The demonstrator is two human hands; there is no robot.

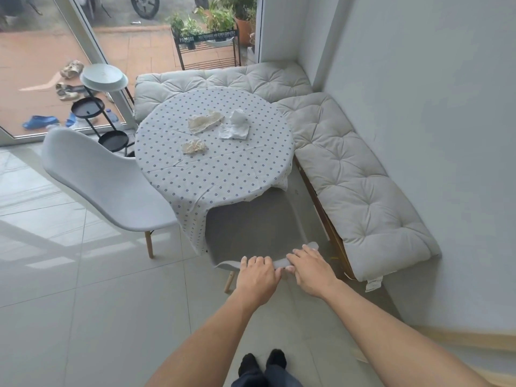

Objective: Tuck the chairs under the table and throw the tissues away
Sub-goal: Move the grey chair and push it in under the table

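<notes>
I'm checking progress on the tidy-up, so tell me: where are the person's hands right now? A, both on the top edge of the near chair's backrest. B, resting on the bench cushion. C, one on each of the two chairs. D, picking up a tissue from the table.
A: the left hand and right hand both grip the top edge of the near chair, whose seat sits partly under the table.

The near chair (259,227) at lower centre has its seat front hidden under the tablecloth (212,169). The frame's top edge cuts off a wheel (145,5) at upper left.
</notes>
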